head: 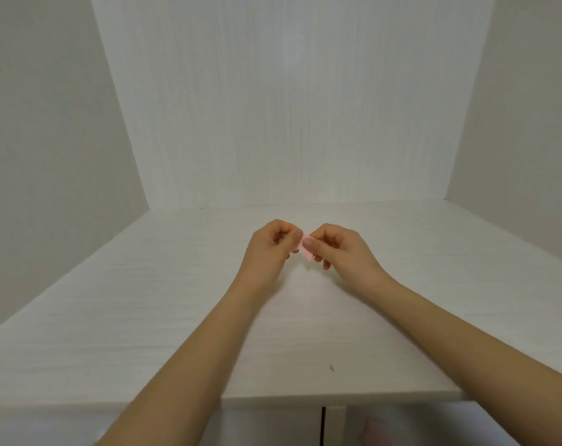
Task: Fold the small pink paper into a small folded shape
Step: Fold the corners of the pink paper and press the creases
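paper: small pink paper [306, 249], held in the air between both hands above the white table [144, 317], not touching it; mostly hidden by fingers, only a narrow pink strip and a lower corner show
left hand: left hand [271, 249] fingers curled, thumb and forefinger pinching the paper's left side
right hand: right hand [339, 249] fingers curled, thumb pressed flat on the paper's face, pinching the right side; the two hands nearly meet over it
fold state: looks already folded down to a small piece, so likely mid-task or later; number of layers and creases too small to tell
weight: judged next to nothing, no effort to hold up, would drift if let go
stiffness: thin and floppy as a sheet, firmer where layers stack; takes a crease and keeps it
slip: dry matte paper, low slip against fingertips, but the tiny size leaves little to hold
fragility: tears or crumples easily if pulled apart; a wrong crease stays
where to hold: fingertip pinches at opposite edges, close to the fold line, thumbs on top to press the crease
risk: losing the piece from the pinch, or a skewed fold since edges are hidden
surroundings: pale walls [289, 107] behind and beside the table; small dark mark [331, 368] on the table near the front edge
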